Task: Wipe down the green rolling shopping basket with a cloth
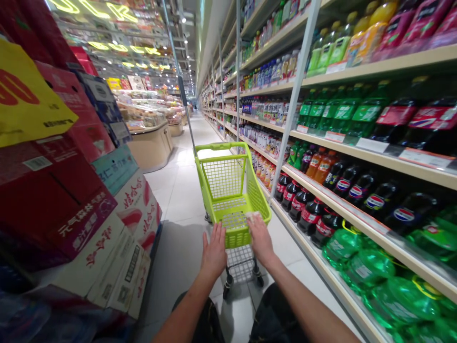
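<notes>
A small lime-green shopping cart (pixel 238 238) stands in front of me on the aisle floor, its basket bare inside. My left hand (pixel 214 252) lies at the near left corner of the basket, fingers stretched out and holding nothing. At the near right corner, my right hand (pixel 260 240) presses a crumpled white wipe or cloth (pixel 253 217) against the rim. Its fingers are partly hidden by the back of the hand. A tall thin pole (pixel 181 85) rises from the cart's far left side.
Shelves of soda bottles (pixel 367 109) line the right side, with big green bottles (pixel 367 267) at the bottom. Stacked drink cartons (pixel 132 205) and a yellow price sign (pixel 32 95) crowd the left. A rounded display counter (pixel 152 147) stands farther along the tiled aisle (pixel 182 166).
</notes>
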Motion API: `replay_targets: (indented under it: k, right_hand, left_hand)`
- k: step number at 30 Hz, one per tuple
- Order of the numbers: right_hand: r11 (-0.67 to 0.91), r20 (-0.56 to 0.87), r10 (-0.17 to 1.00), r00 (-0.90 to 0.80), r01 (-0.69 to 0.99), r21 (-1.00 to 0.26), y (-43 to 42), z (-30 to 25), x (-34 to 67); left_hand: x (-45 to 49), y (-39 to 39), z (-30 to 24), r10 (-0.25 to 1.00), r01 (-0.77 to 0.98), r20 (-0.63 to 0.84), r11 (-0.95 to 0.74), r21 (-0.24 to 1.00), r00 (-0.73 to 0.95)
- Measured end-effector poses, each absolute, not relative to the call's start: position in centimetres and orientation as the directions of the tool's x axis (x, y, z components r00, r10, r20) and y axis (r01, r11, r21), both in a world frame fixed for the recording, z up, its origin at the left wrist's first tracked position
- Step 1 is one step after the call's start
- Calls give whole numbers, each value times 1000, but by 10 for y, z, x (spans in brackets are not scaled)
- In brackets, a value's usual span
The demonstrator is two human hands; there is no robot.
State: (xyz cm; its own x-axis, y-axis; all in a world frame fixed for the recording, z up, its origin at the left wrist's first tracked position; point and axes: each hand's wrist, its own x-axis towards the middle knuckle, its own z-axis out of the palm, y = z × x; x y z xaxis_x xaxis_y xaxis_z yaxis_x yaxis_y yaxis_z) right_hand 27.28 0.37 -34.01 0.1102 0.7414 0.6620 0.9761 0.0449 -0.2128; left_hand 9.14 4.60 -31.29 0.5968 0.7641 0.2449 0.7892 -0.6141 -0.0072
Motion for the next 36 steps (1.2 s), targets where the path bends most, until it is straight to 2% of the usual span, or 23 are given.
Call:
replay_targets:
  k: [2,4,10,11,14,16,17,21,23,26,32,36]
  right_hand:
    - [157,646,763,-24,976,-149,5,-344,258]
    - [193,631,772,-70,973,-128,6,-343,260]
    - [-167,617,722,313,944,-284,4,-332,305]
    - [-157,622,724,298,949,-273,5,-332,301]
    - [34,647,757,90,984,-176,9,-336,282]
    - [103,646,763,22,983,-155,10,-335,280]
    - [79,638,768,50,982,-172,10,-333,284]
    - [-200,585,738,337,937,-286,7,-325,310]
    - [-235,572,733,368,926,-294,6,-325,316]
    - [-215,551,761,342,935,-283,5,-326,324]
    - [-160,561,748,356,916,-368,3,-324,330]
    - [72,641,760,108,966,-248,10,-338,280]
  left_hand:
    - [92,48,-311,768,792,239,-610,-12,595]
    - [92,50,-309,767,791,226,-612,-24,600]
    - [94,49,-312,744,786,290,-616,-51,602]
    - [95,48,-313,737,786,312,-616,-55,599]
    - [96,50,-317,718,779,347,-624,-64,603]
    - [95,51,-317,718,775,332,-629,-68,612]
    - [95,51,-317,721,774,317,-630,-70,616]
    - [95,49,-314,738,778,274,-625,-67,617]
    - [96,47,-313,747,787,279,-614,-57,603]
    - [97,47,-312,743,782,283,-621,-45,606]
    - [99,49,-316,753,786,273,-618,-15,598]
    - [102,48,-317,769,802,280,-597,-9,575]
